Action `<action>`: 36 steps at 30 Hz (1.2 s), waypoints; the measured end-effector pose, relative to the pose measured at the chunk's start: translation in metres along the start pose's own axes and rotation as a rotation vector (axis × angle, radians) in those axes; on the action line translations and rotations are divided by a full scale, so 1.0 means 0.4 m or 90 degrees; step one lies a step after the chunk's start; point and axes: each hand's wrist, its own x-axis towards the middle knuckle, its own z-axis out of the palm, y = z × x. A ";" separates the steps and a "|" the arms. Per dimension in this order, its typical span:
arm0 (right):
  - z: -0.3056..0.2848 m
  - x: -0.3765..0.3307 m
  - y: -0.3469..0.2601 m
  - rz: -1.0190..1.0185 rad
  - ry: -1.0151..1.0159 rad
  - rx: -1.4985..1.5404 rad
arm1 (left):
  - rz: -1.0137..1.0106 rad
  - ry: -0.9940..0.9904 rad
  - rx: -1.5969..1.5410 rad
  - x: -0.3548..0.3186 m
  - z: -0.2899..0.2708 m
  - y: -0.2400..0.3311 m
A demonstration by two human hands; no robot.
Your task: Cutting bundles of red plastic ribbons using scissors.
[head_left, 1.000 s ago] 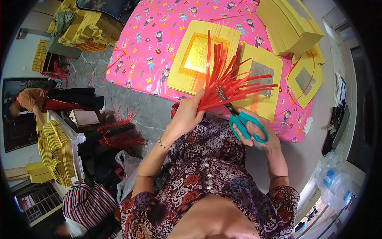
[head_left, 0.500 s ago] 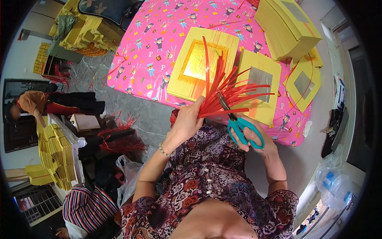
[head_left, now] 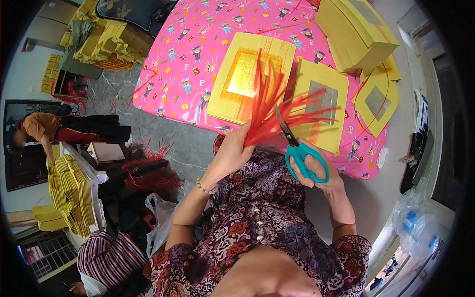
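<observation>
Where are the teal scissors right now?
The teal scissors are in the right hand, just right of centre in the head view, blades among the red strips held by the left hand.

This looks like a small home workshop for paper handcraft. Just beyond the right grip [head_left: 311, 166] stands a table [head_left: 188, 74] under a pink patterned cloth, carrying yellow paper sheets with gold and silver foil squares [head_left: 247, 74] and a tall stack of yellow paper [head_left: 354, 32]. Well to the left of the left grip [head_left: 232, 153], more yellow paper bundles [head_left: 69, 193] pile up, red strips [head_left: 148, 173] litter the grey floor [head_left: 173, 138], and another person [head_left: 39, 128] bends over work.
</observation>
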 end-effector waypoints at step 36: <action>-0.011 -0.018 0.007 -0.005 -0.076 -0.048 | -0.103 -0.034 -0.266 0.005 -0.007 0.022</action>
